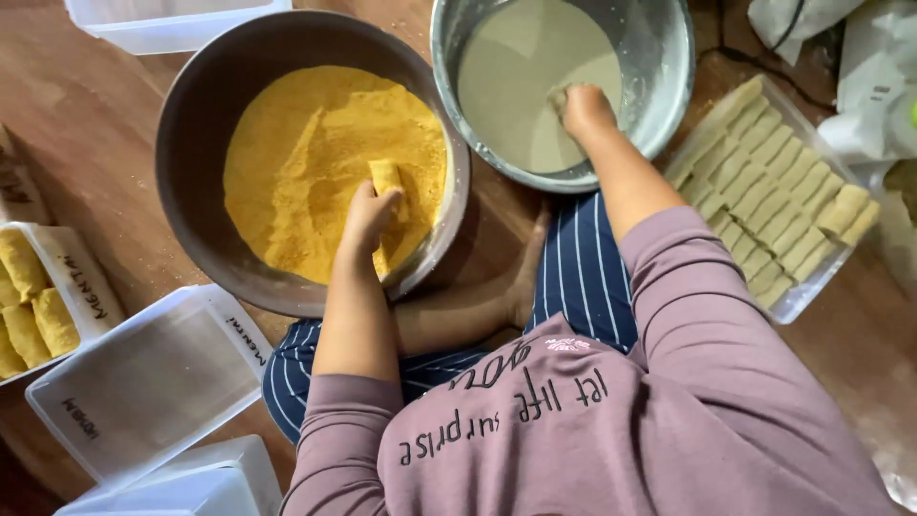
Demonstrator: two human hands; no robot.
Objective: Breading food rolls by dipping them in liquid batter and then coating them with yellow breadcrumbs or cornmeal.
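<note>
The brown wooden floor (86, 115) carries two round metal bowls (191, 143), clear plastic tubs (143, 382) and a tray of pale rolls (774, 182)

Warm, even indoor light, moderately bright. Soft shadow inside near wall of crumb bowl (191, 143), just left of left hand (368, 215). Dull glare on rim of steel batter bowl (669, 86) around right hand (585, 107); pale sheen on batter surface. Clear plastic lids (143, 382) below left hand show faint milky reflection. Focus sharp at both hands and on roll tray (774, 191) right of right hand. Slight softness and mild wide-angle stretch toward frame corners. No motion blur.
</note>
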